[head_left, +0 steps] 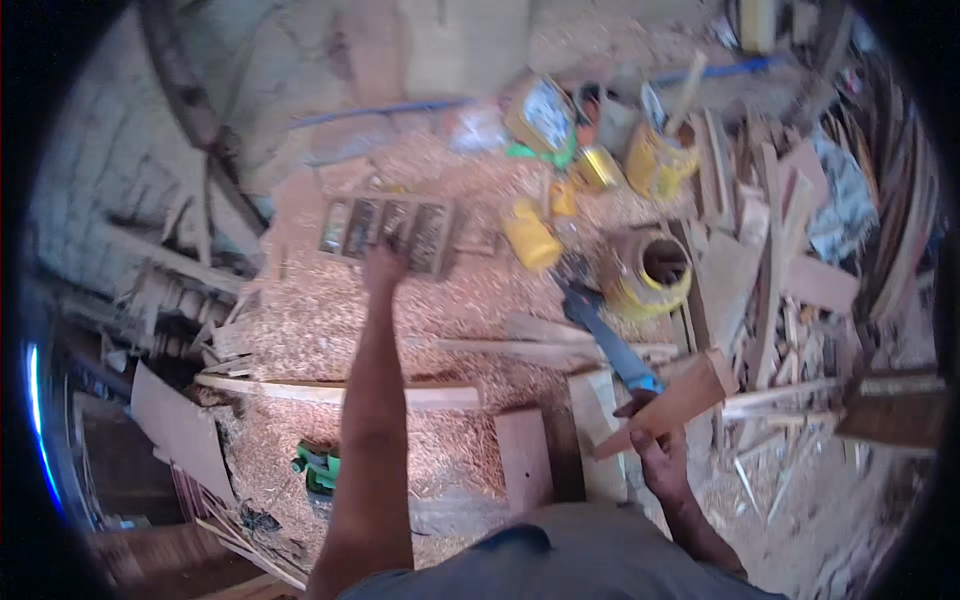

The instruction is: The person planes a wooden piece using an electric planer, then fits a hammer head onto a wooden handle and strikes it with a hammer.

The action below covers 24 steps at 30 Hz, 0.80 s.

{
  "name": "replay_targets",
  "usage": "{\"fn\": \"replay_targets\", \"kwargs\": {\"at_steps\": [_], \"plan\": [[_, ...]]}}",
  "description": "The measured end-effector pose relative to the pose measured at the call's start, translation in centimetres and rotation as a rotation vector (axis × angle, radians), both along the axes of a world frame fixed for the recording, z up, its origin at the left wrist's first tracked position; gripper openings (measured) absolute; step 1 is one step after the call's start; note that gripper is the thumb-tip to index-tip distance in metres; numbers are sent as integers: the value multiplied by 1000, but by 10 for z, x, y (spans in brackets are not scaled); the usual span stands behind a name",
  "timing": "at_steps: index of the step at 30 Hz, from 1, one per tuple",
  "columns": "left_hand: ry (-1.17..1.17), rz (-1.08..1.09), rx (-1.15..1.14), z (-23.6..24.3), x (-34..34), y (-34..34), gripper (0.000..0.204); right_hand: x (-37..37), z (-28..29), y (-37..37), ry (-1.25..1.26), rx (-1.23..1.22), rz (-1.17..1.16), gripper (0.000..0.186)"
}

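My left hand (384,258) reaches forward into a compartmented box (431,236) of small pieces; its fingertips are over or inside a middle compartment, too small and blurred to read. My right hand (660,460) grips a flat wooden piece (682,395) at lower right, held at a slant. A blue saw-like tool (620,350) lies partly behind that piece. A pale timber block (590,400) and a reddish board (525,455) are beside and below it.
Yellow containers (532,236) and a larger stained bucket (630,290) stand beyond my right hand. Scrap wood (770,270) is heaped to the right. A green power tool (318,465) sits on shavings by my left forearm. A curved plank (280,390) crosses behind that forearm.
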State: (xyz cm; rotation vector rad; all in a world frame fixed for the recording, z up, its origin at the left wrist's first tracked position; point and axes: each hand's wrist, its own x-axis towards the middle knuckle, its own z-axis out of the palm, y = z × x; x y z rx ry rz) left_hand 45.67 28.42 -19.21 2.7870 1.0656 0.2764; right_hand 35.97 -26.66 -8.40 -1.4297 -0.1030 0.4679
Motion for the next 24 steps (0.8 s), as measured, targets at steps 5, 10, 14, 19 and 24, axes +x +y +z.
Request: {"fn": "replay_targets", "kwargs": {"at_steps": [5, 10, 14, 19, 24], "plan": [[127, -265, -214, 2, 39, 57, 41, -3, 8, -18, -93, -163, 76, 39], [-338, 56, -669, 37, -11, 55, 40, -5, 17, -14, -59, -82, 39, 33], [-676, 3, -937, 93, -66, -6, 40, -15, 13, -26, -181, -82, 75, 33], [-530, -209, -1165, 130, -142, -175, 31, -31, 13, -42, -199, -62, 58, 35], [-314, -541, -1015, 29, -229, -308, 40, -51, 8, -44, -231, 3, 101, 39]]}}
